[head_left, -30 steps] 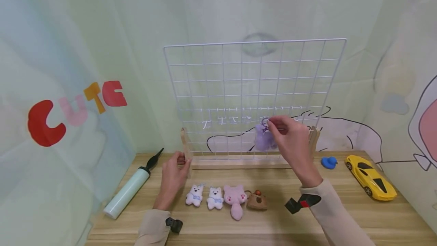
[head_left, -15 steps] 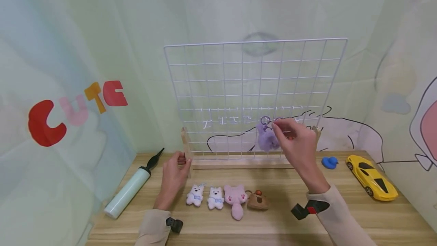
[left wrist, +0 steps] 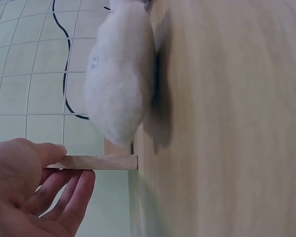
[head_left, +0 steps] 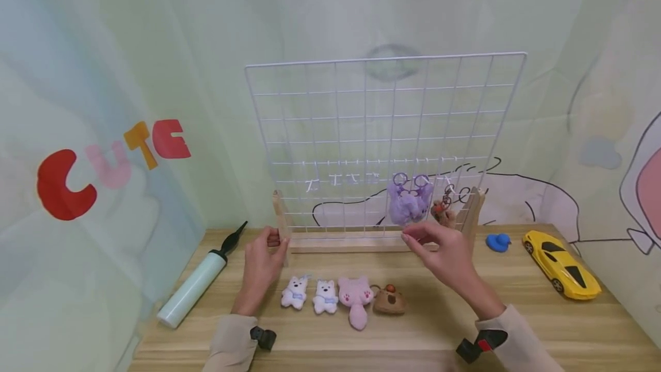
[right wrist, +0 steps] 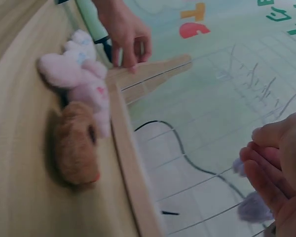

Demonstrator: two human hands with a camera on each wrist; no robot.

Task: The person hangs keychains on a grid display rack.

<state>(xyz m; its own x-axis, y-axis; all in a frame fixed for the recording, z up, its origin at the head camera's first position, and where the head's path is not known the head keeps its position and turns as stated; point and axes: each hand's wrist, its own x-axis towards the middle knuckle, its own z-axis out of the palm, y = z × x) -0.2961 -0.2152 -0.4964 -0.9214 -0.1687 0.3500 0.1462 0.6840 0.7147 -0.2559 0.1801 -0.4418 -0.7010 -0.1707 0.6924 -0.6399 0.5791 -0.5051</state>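
My left hand [head_left: 262, 260] pinches the left end piece [left wrist: 101, 162] of the wooden stand between thumb and fingers. The stand's base [head_left: 356, 244] carries a white wire grid [head_left: 379, 113] with small white hooks. Purple plush keychains [head_left: 409, 206] hang side by side from two rings. To their right hangs a brown plush keychain [head_left: 445, 211]. My right hand [head_left: 444, 251] is just below and in front of the purple plush, bent loosely and holding nothing. In the right wrist view, thumb and fingers are apart.
On the table lie two white bear plushes [head_left: 294, 293], a pink plush [head_left: 356, 298] and a brown plush [head_left: 389, 301]. A hand pump [head_left: 193, 289] lies at left. A blue duck [head_left: 498, 242] and a yellow toy car [head_left: 560, 266] stand at right.
My right hand has let go of the purple plush keychain and moved down, uncovering the purple rings and the brown keychain. My left hand has stayed on the stand.
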